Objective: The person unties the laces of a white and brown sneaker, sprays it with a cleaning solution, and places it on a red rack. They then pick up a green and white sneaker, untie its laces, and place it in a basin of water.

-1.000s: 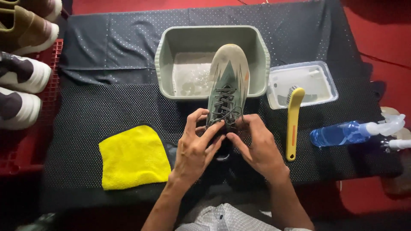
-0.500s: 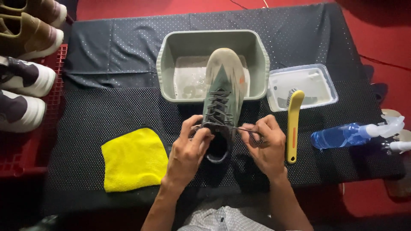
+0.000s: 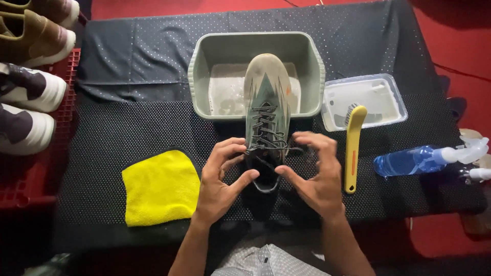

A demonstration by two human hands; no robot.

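Observation:
A grey-green sneaker [image 3: 266, 102] with dark laces lies on the black mat, its toe propped on the near rim of a grey basin [image 3: 197, 66]. My left hand [image 3: 220, 181] is at the shoe's left side, with its fingertips pinching the shoelace [image 3: 271, 145] near the top eyelets. On the right side, my right hand [image 3: 317, 179] curls its fingers over the same lace, which runs across the shoe's opening. The thumbs of both hands point toward the shoe's collar.
A yellow cloth [image 3: 161, 186] lies left of my hands. A yellow-handled brush [image 3: 353, 148] lies to the right, its head over a clear plastic tray [image 3: 388, 99]. A blue spray bottle [image 3: 419, 158] lies farther right. Several shoes [image 3: 30, 87] sit on a red crate at left.
My hands went from gripping the shoe's collar to pulling a lace sideways. The right hand has now come back closer to the shoe, and both hands' fingers are spread wider.

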